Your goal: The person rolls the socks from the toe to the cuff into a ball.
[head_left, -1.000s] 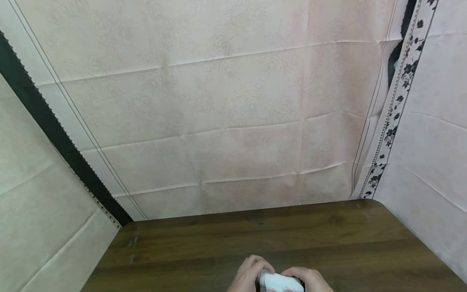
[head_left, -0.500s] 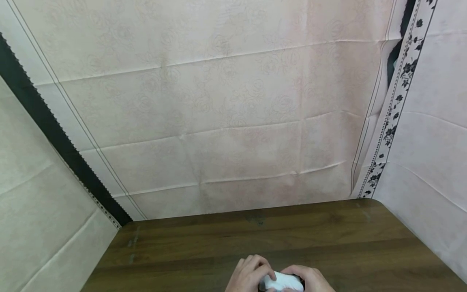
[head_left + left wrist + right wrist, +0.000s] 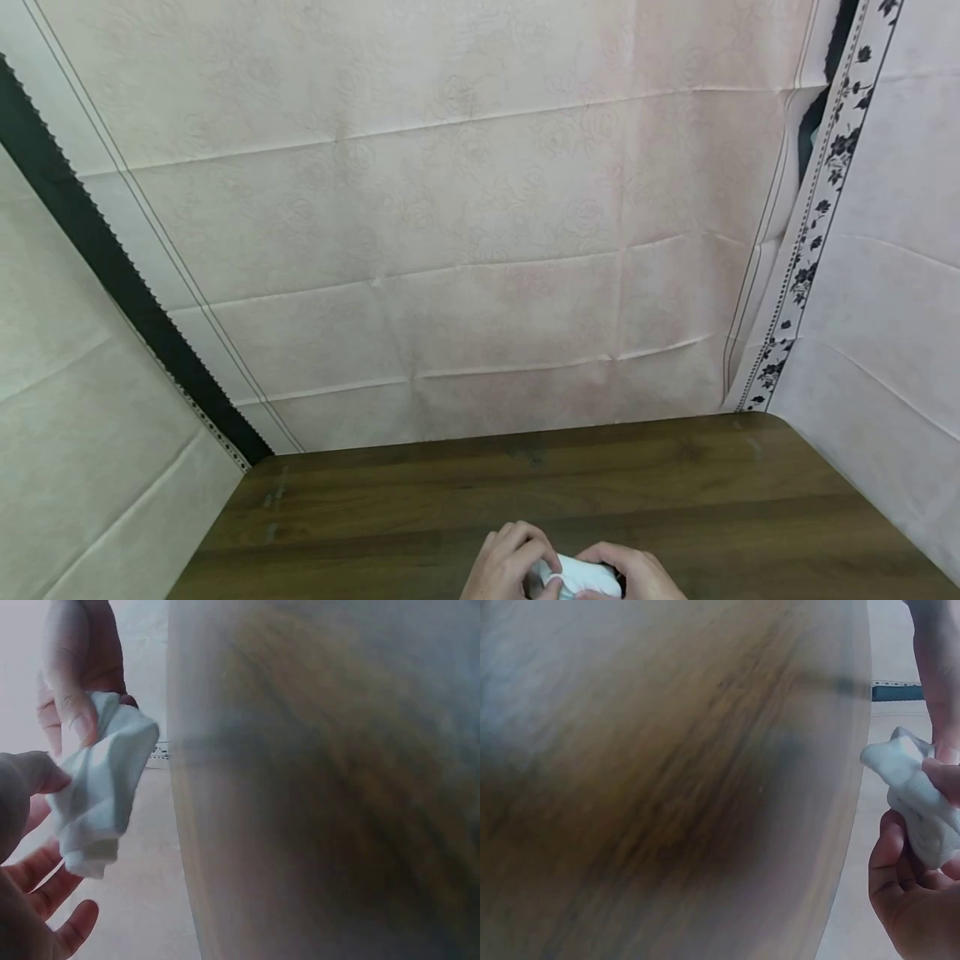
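Note:
A crumpled white cloth point(image 3: 591, 577) is held between both hands at the bottom middle of the head view. My left hand point(image 3: 506, 562) pinches its left end between thumb and fingers. In the left wrist view, that hand's other fingers spread loosely beside the cloth point(image 3: 109, 784). My right hand point(image 3: 636, 572) grips the other end, its thumb pressed on top in the left wrist view. The bunched cloth point(image 3: 922, 806) also shows at the right edge of the right wrist view. A dark edge peeks out by the right fingers in the head view; what it belongs to is hidden.
A brown wood-grain table point(image 3: 480, 492) with rounded far corners lies under and beyond the hands. A pale creased sheet point(image 3: 480, 250) hangs behind it. More sheets point(image 3: 892, 333) close in both sides, one with a black floral border. A dark strip point(image 3: 127, 275) runs down the left.
My left fingers have shifted over the cloth's left end and now bunch it, covering the grey and dark edge seen there earlier. The right hand has barely moved.

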A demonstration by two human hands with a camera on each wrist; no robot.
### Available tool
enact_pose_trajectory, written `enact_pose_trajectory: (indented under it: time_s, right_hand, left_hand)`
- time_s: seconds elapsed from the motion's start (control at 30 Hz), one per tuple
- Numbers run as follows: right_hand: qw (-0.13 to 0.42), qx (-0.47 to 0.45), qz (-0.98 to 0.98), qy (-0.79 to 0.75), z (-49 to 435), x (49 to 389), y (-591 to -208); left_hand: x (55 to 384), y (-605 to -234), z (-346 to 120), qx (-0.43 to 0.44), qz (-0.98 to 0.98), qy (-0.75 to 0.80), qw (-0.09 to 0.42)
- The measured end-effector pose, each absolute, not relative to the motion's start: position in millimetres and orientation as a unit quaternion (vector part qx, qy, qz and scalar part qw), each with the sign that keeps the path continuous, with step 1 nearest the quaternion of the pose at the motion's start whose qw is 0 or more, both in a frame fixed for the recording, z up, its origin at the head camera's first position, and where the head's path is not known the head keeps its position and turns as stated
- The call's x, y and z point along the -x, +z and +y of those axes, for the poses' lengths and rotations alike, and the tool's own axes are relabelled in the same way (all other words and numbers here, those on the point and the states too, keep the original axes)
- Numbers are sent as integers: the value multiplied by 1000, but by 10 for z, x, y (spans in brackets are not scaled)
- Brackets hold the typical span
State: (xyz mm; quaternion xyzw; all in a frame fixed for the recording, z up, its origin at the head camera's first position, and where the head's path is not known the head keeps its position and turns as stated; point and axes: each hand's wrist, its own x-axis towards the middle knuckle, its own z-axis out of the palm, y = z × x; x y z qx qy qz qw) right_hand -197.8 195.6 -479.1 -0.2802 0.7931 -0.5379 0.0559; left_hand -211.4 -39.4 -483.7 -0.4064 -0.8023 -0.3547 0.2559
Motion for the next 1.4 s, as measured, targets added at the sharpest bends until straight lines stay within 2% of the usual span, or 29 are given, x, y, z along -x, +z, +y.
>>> enact_pose_trajectory:
  time_s: [0.37, 0.53, 0.87, 0.93, 1.17, 1.27, 1.4]
  right_hand:
    - [69, 229, 796, -556, 1896, 1949, -4669]
    - [44, 238, 799, -550, 1885, 1938, -4678]
    - [-38, 309, 794, -521, 1869, 1946, -4710]
    - [-54, 320, 792, -516, 1861, 1940, -4702]
    - [-57, 334, 777, -530, 1846, 1926, -4709]
    - [-59, 340, 772, -534, 1840, 1926, -4720]
    - [-59, 348, 767, -536, 1841, 1935, -4722]
  left_hand:
    - [2166, -4820, -379, 333, -824, -300, 346]
    - [2183, -4816, -383, 324, -828, -297, 347]
    - [2203, -4741, -456, 277, -874, -329, 224]
    - [2210, -4728, -472, 271, -872, -363, 185]
    - [2217, -4715, -548, 211, -803, -558, 15]
    - [2217, -4704, -581, 193, -772, -605, -35]
    - [2234, -4678, -627, 194, -739, -640, -75]
